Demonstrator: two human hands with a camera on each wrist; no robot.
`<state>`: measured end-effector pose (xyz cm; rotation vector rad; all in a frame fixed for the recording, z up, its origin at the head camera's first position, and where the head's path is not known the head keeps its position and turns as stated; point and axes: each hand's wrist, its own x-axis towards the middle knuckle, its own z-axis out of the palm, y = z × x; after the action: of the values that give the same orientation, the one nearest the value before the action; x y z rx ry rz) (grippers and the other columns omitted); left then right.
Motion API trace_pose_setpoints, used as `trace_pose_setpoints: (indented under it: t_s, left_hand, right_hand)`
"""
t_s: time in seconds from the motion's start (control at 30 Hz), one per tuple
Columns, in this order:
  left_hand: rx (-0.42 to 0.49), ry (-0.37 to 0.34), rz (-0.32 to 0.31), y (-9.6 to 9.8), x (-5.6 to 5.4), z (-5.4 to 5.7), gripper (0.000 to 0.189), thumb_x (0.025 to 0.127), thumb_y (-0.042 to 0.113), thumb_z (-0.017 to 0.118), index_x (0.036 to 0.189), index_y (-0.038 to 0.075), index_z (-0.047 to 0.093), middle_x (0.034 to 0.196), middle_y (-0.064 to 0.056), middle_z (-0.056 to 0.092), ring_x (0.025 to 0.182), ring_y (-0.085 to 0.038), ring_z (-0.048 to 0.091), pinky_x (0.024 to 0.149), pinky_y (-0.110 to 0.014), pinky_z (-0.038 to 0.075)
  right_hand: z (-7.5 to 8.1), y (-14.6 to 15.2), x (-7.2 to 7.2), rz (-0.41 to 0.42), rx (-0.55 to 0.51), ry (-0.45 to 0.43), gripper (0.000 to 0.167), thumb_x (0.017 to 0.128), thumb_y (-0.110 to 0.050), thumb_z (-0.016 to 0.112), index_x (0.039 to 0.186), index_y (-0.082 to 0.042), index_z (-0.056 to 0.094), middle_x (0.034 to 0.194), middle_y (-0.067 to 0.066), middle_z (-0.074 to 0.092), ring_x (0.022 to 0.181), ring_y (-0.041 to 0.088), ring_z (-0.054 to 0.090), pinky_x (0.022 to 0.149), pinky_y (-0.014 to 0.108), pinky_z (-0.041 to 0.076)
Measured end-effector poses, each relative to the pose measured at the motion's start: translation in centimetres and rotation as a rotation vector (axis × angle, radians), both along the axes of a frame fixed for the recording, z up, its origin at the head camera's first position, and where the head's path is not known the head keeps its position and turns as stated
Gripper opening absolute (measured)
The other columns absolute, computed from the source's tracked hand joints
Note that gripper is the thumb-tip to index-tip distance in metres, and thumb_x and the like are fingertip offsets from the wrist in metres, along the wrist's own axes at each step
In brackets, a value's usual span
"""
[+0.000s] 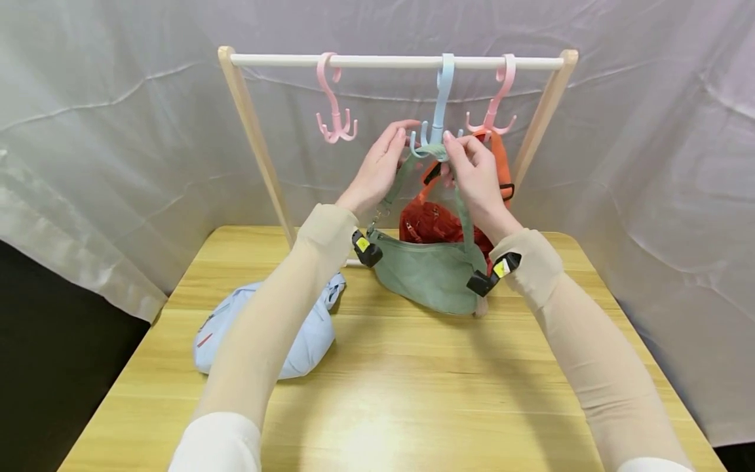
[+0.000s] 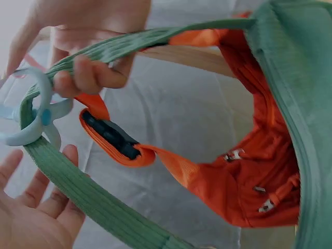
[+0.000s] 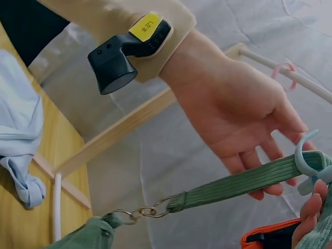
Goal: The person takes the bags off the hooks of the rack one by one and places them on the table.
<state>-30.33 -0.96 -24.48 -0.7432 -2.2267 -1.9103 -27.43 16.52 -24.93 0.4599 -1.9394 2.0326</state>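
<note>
A green shoulder bag (image 1: 425,272) hangs from a light blue hook (image 1: 443,98), its ribbed strap (image 2: 98,199) looped over the prongs. My right hand (image 1: 476,172) grips the strap on the right side of the hook, fingers curled round it in the left wrist view. On the other side, my left hand (image 1: 377,165) is beside the strap with its fingers spread and relaxed. Metal rings (image 3: 148,211) join one strap end to the bag. Behind the green bag, a red-orange bag (image 1: 429,219) hangs from the right pink hook (image 1: 492,108).
The hooks hang from a white rail (image 1: 389,62) on a wooden-sided rack. Another pink hook (image 1: 336,111) is at the left, with nothing on it. A light blue bag (image 1: 309,344) lies on the wooden table (image 1: 401,406), partly behind my left forearm. Grey curtains surround the rack.
</note>
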Motion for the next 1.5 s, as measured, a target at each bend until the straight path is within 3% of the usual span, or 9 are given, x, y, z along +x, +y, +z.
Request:
trace_pose_setpoints:
  t_s: [0.1,0.2,0.3,0.4,0.7,0.9,1.13,1.4,1.5]
  left_hand:
    - [0.066,-0.088,0.0,0.4,0.0,0.4,0.042,0.111,0.034,0.029,0.146,0.016,0.045,0.105,-0.003,0.055,0.078,-0.02,0.066,0.079,-0.033,0.056]
    - [0.079,-0.135,0.009,0.6,-0.1,0.6,0.045,0.11,0.039,0.032,0.148,0.015,0.041,0.103,-0.001,0.05,0.082,-0.012,0.059,0.076,-0.027,0.052]
    - [0.054,-0.194,-0.002,0.7,-0.1,0.6,0.05,0.109,0.046,0.033,0.15,0.017,0.033,0.103,0.0,0.046,0.085,-0.011,0.052,0.072,-0.025,0.051]
    - [0.028,-0.237,-0.029,0.6,-0.3,0.6,0.053,0.107,0.053,0.031,0.147,0.019,0.031,0.098,-0.002,0.048,0.075,-0.014,0.05,0.065,-0.025,0.048]
    - [-0.043,-0.241,-0.043,0.0,-0.6,1.0,0.047,0.106,0.059,0.029,0.118,0.017,0.045,0.074,-0.001,0.05,0.06,-0.012,0.042,0.059,-0.024,0.039]
    - [-0.054,-0.24,-0.037,-0.5,-0.5,1.5,0.055,0.105,0.057,0.035,0.124,0.007,0.05,0.068,0.001,0.047,0.057,-0.011,0.039,0.057,-0.024,0.036]
    - [-0.035,-0.263,-0.017,-0.9,-0.4,2.2,0.044,0.102,0.057,0.045,0.119,0.017,0.054,0.068,0.0,0.042,0.054,-0.01,0.033,0.057,-0.025,0.03]
    - [-0.013,-0.272,0.005,-0.9,-0.5,2.5,0.046,0.098,0.052,0.058,0.126,0.016,0.052,0.084,0.001,0.043,0.059,-0.009,0.034,0.058,-0.023,0.03]
    - [-0.032,-0.298,0.011,-1.0,-0.5,2.5,0.045,0.096,0.054,0.059,0.12,0.016,0.049,0.083,0.001,0.042,0.059,-0.009,0.033,0.058,-0.023,0.029]
  right_hand:
    - [0.5,-0.1,-0.1,-0.008,-0.047,-0.062,0.031,0.102,-0.034,0.059,0.078,-0.013,0.057,0.058,-0.003,0.053,0.052,0.01,0.045,0.052,0.021,0.038]
    - [0.7,-0.2,-0.2,-0.003,-0.086,-0.12,0.036,0.101,-0.035,0.059,0.073,-0.013,0.058,0.055,-0.004,0.05,0.05,0.009,0.042,0.049,0.02,0.035]
    - [0.7,-0.3,-0.3,0.018,-0.117,-0.146,0.037,0.102,-0.035,0.058,0.072,-0.013,0.057,0.055,-0.003,0.047,0.05,0.009,0.039,0.048,0.02,0.032]
    - [0.6,-0.3,-0.3,0.042,-0.142,-0.151,0.036,0.102,-0.034,0.058,0.073,-0.013,0.056,0.057,-0.003,0.044,0.051,0.009,0.038,0.047,0.02,0.03]
    - [0.7,-0.4,-0.2,0.045,-0.142,-0.17,0.033,0.101,-0.035,0.061,0.076,-0.012,0.058,0.062,-0.003,0.043,0.053,0.008,0.036,0.047,0.02,0.029]
    - [0.7,-0.6,-0.1,0.046,-0.138,-0.179,0.034,0.101,-0.032,0.06,0.074,-0.012,0.055,0.065,-0.006,0.047,0.05,0.008,0.035,0.045,0.019,0.026]
    - [0.7,-0.9,0.0,0.036,-0.122,-0.182,0.038,0.101,-0.033,0.06,0.07,-0.013,0.052,0.057,-0.005,0.039,0.05,0.008,0.033,0.045,0.019,0.025]
    - [0.6,-0.8,0.0,0.038,-0.128,-0.181,0.039,0.101,-0.033,0.06,0.069,-0.013,0.051,0.056,-0.005,0.039,0.05,0.008,0.032,0.045,0.019,0.024]
    - [0.6,-0.7,0.0,0.037,-0.14,-0.188,0.039,0.101,-0.031,0.06,0.069,-0.013,0.051,0.057,-0.005,0.039,0.05,0.008,0.032,0.045,0.019,0.024]
